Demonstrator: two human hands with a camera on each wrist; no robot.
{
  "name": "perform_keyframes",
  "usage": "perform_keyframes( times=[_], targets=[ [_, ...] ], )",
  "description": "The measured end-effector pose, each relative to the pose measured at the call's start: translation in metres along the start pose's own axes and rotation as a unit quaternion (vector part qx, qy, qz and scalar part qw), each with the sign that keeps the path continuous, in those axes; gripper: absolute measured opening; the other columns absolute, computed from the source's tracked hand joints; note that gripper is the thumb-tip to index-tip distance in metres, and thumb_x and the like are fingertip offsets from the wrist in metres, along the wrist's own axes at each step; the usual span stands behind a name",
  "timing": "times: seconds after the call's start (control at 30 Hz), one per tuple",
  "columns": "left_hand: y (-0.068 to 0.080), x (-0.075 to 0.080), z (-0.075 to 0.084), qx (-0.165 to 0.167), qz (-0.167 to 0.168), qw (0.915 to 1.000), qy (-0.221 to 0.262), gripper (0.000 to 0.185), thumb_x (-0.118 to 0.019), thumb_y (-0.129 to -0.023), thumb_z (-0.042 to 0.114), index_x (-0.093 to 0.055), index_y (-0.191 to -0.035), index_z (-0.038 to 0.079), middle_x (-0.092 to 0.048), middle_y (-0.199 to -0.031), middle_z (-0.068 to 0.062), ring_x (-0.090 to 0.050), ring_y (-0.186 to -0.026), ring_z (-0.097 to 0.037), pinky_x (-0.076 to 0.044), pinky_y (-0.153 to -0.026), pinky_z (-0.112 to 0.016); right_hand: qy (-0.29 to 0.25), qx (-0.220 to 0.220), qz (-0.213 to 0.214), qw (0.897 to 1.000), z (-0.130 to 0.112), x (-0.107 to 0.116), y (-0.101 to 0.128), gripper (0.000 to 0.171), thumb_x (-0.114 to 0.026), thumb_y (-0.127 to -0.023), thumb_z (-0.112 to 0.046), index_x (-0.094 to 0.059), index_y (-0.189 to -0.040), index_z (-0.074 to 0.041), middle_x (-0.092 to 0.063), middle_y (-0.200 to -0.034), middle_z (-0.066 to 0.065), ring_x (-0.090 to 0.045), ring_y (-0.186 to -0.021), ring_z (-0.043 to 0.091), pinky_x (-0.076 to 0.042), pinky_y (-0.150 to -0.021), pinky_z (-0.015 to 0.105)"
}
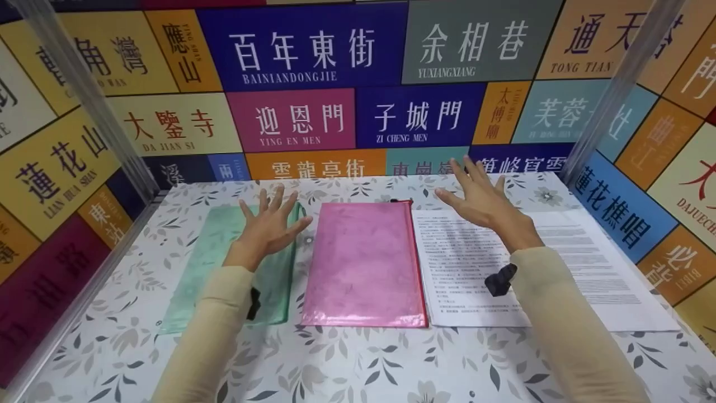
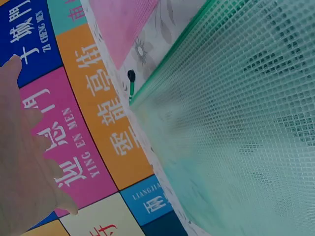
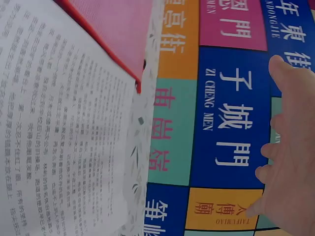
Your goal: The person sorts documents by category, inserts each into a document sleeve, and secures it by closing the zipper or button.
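Observation:
My left hand (image 1: 268, 221) hovers with fingers spread over the upper part of a green mesh zipper pouch (image 1: 190, 268), holding nothing. In the left wrist view the mesh pouch (image 2: 246, 108) fills the right side, with its black zipper pull showing at a corner. A pink zipper pouch (image 1: 363, 263) with a red zipper edge lies flat between the hands. My right hand (image 1: 481, 198), fingers spread and holding nothing, is raised over the top edge of printed paper sheets (image 1: 464, 274). The right wrist view shows those sheets (image 3: 64, 123) lying beside the red-edged pouch.
A white tablecloth (image 1: 358, 364) with grey leaf print covers the table. Behind it stands a wall (image 1: 302, 50) of coloured panels with Chinese place names. Clear upright posts (image 1: 621, 84) rise at the table's back corners. More printed sheets (image 1: 604, 268) lie at the right.

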State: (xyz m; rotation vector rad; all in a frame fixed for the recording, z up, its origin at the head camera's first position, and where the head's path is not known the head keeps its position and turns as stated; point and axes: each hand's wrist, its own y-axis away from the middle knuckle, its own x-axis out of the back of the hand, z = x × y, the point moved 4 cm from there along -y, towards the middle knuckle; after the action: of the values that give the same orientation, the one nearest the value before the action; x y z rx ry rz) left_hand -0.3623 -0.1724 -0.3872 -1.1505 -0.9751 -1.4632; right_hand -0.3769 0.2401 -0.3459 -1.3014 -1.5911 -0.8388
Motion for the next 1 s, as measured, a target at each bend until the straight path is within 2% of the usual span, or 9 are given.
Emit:
perform_keyframes(
  times=[0.2,0.33,0.53,0.6,0.73,0.8,0.9,1.0],
  targets=[
    [0.011,-0.001,0.005,-0.008,0.002,0.9999,0.012,0.083,-0.031,-0.096,0.073,-0.012,-0.162,0.025,0.004,-0.170,-0.011,0.009,-0.154,-0.046,0.017,-0.110,-0.076,-0.044,0.005,0.015,0.999,0.005,0.006,0.015,0.088,-0.036,-0.096,-0.072,0.003,-0.162,-0.029,0.008,-0.171,0.007,0.010,-0.157,0.036,0.014,-0.115,0.071],
    [0.019,-0.003,0.004,-0.009,0.009,0.9996,0.027,0.082,-0.034,-0.097,0.070,-0.015,-0.162,0.024,-0.002,-0.170,-0.012,0.004,-0.155,-0.046,0.015,-0.110,-0.076,-0.072,-0.004,0.018,0.997,0.011,0.009,0.026,0.088,-0.037,-0.095,-0.072,0.001,-0.162,-0.030,0.007,-0.171,0.006,0.005,-0.157,0.039,0.004,-0.117,0.073],
    [0.030,-0.008,0.003,-0.005,0.025,0.9982,0.054,0.073,-0.049,-0.100,0.056,-0.027,-0.160,0.021,-0.026,-0.165,-0.017,-0.028,-0.150,-0.043,0.009,-0.112,-0.077,-0.116,-0.036,0.018,0.992,0.024,0.012,0.042,0.086,-0.040,-0.094,-0.073,0.001,-0.161,-0.036,0.003,-0.171,0.008,0.000,-0.155,0.043,-0.006,-0.117,0.072],
    [0.032,-0.011,0.003,-0.004,0.028,0.9976,0.063,0.070,-0.053,-0.100,0.050,-0.031,-0.158,0.019,-0.032,-0.162,-0.019,-0.034,-0.147,-0.043,0.007,-0.113,-0.077,-0.125,-0.048,0.022,0.991,0.029,0.013,0.048,0.084,-0.041,-0.095,-0.071,-0.001,-0.161,-0.038,0.000,-0.171,0.011,-0.004,-0.155,0.046,-0.009,-0.117,0.073],
    [0.034,-0.017,-0.001,0.018,0.014,0.9968,0.076,0.067,-0.055,-0.100,0.042,-0.033,-0.158,0.019,-0.034,-0.161,-0.019,-0.033,-0.148,-0.043,0.000,-0.116,-0.074,-0.136,-0.046,0.042,0.989,0.038,0.011,0.058,0.080,-0.040,-0.098,-0.066,-0.009,-0.162,-0.031,-0.013,-0.168,0.019,-0.019,-0.151,0.048,-0.019,-0.115,0.072],
    [0.035,-0.021,-0.003,0.036,0.004,0.9954,0.089,0.067,-0.055,-0.100,0.041,-0.030,-0.158,0.019,-0.032,-0.162,-0.018,-0.032,-0.148,-0.042,-0.009,-0.119,-0.071,-0.141,-0.044,0.047,0.988,0.042,0.006,0.062,0.079,-0.041,-0.099,-0.064,-0.013,-0.162,-0.025,-0.018,-0.166,0.022,-0.026,-0.148,0.048,-0.023,-0.114,0.071],
    [0.039,-0.028,-0.009,0.068,-0.023,0.9902,0.120,0.072,-0.054,-0.101,0.042,-0.021,-0.161,0.020,-0.024,-0.165,-0.017,-0.026,-0.151,-0.040,-0.019,-0.120,-0.065,-0.151,-0.049,0.049,0.986,0.048,-0.003,0.066,0.079,-0.042,-0.100,-0.062,-0.017,-0.162,-0.020,-0.020,-0.165,0.021,-0.027,-0.149,0.046,-0.025,-0.115,0.069],
    [0.043,-0.035,-0.015,0.078,-0.042,0.9839,0.155,0.077,-0.052,-0.101,0.042,-0.012,-0.162,0.019,-0.018,-0.167,-0.018,-0.022,-0.153,-0.040,-0.023,-0.120,-0.062,-0.173,-0.061,0.048,0.982,0.056,-0.009,0.070,0.079,-0.045,-0.100,-0.059,-0.021,-0.161,-0.016,-0.022,-0.165,0.020,-0.030,-0.148,0.045,-0.027,-0.115,0.066]
  ],
)
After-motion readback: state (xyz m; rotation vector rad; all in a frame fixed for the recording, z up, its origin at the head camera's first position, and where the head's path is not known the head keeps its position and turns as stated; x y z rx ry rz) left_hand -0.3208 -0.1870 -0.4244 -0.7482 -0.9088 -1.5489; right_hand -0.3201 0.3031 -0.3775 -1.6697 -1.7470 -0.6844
